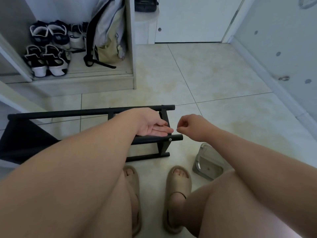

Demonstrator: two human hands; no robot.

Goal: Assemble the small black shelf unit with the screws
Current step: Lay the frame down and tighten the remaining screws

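Straight fingers [162, 131] of the left hand [151, 124] lie together, palm turned up, holding nothing, at the right end of the small black shelf unit [56, 113], their tips over the short end piece between its two upper rails. Just to the right, apart from those tips, the right hand [193, 126] is curled into a loose fist with thumb and forefinger [180, 129] pressed tip to tip; whether anything as small as a screw sits between them cannot be made out. The shelf unit stands on the pale tiled floor [197, 78] at centre left of the frame, its far rail running from the left edge to just past the middle, its near rail showing below the left hand. A silver screw [170, 139] sits in the near rail where it meets the end upright, and a lower bar runs beneath it. Black fabric [25, 140] hangs from the frame at the left edge. Below the right forearm, right of centre, a clear plastic container [208, 163] sits on the floor. At bottom centre two feet wear beige slippers [178, 189]. In the upper left an open cabinet holds shoes [48, 48] and a pale backpack [108, 31].
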